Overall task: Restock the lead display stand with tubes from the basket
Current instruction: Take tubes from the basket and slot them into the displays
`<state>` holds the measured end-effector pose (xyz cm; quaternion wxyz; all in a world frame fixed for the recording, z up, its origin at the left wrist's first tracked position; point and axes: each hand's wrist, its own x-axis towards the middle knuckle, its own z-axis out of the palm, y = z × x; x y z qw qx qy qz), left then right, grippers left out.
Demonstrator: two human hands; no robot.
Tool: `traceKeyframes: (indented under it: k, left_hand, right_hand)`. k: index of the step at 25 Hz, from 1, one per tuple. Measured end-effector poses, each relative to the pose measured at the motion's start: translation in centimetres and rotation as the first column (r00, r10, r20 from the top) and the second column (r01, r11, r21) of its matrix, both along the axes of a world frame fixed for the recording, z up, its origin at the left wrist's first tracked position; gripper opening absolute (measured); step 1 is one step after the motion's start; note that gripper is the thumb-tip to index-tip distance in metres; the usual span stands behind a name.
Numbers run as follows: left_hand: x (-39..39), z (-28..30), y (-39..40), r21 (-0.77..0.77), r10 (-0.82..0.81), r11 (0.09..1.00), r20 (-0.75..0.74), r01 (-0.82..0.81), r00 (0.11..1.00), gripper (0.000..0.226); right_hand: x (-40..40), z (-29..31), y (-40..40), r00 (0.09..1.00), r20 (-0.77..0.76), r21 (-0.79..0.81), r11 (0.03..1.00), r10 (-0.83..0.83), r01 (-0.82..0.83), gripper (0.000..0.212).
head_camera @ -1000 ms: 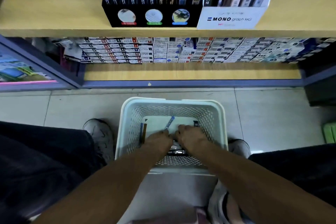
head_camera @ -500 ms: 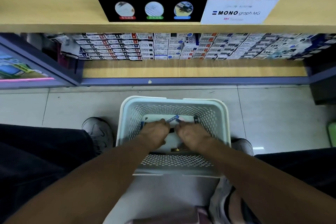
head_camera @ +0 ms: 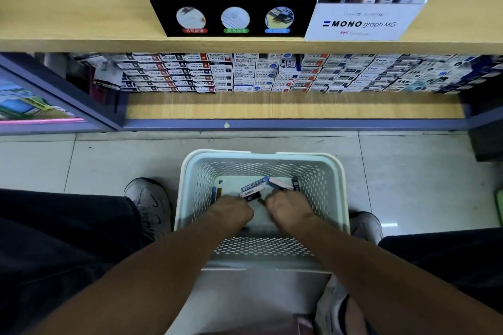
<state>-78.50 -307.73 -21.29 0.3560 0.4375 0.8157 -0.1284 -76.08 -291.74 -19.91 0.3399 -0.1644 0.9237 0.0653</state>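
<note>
A white perforated basket (head_camera: 330, 185) stands on the floor between my feet. Both my hands are inside it, knuckles up, fingers curled. My left hand (head_camera: 231, 211) grips a white-and-black lead tube (head_camera: 249, 194), and a blue tube (head_camera: 254, 185) sticks out just beyond it. My right hand (head_camera: 285, 207) pinches the near end of a pink tube (head_camera: 280, 184). A dark tube (head_camera: 295, 183) and another blue tube (head_camera: 215, 194) lie loose on the basket floor. The black lead display stand (head_camera: 234, 22) sits on the upper shelf, holding blue and orange tubes.
A white MONO graph box (head_camera: 362, 24) stands right of the black stand. The lower shelf (head_camera: 272, 109) carries stacked small boxes at the back. A grey shoe (head_camera: 149, 204) is left of the basket, another (head_camera: 367, 226) is on the right, and dark trouser legs flank both sides.
Both hands have moved from the basket's near side toward its middle, gathering tubes that now fan out past the fingers. The camera has tilted slightly.
</note>
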Motion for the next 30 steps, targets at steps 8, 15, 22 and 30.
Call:
traceKeyframes:
  k: [8,15,22,30]
  left_hand:
    - [0.8,-0.1,0.1,-0.015,-0.047,0.999,0.013,0.047,0.999,0.024]
    - [-0.4,0.2,1.9,0.179,0.454,0.888,-0.184,-0.424,0.872,0.037]
    - [0.1,-1.8,3.1,0.277,0.504,0.845,-0.128,-0.457,0.854,0.042]
    - [-0.7,-2.7,2.4,0.274,0.600,0.760,0.050,-0.589,0.798,0.053]
  right_hand:
    - [1.3,-0.9,-0.5,0.940,-0.098,0.168,0.926,-0.327,0.340,0.045]
    - [1.1,-1.6,-0.3,0.839,-0.118,-0.054,0.847,-0.532,0.529,0.059]
    - [1.0,-3.4,-0.6,0.869,-0.115,-0.072,0.876,-0.482,0.476,0.087]
    - [1.0,-2.3,-0.6,0.921,-0.054,-0.114,0.919,-0.385,0.378,0.082]
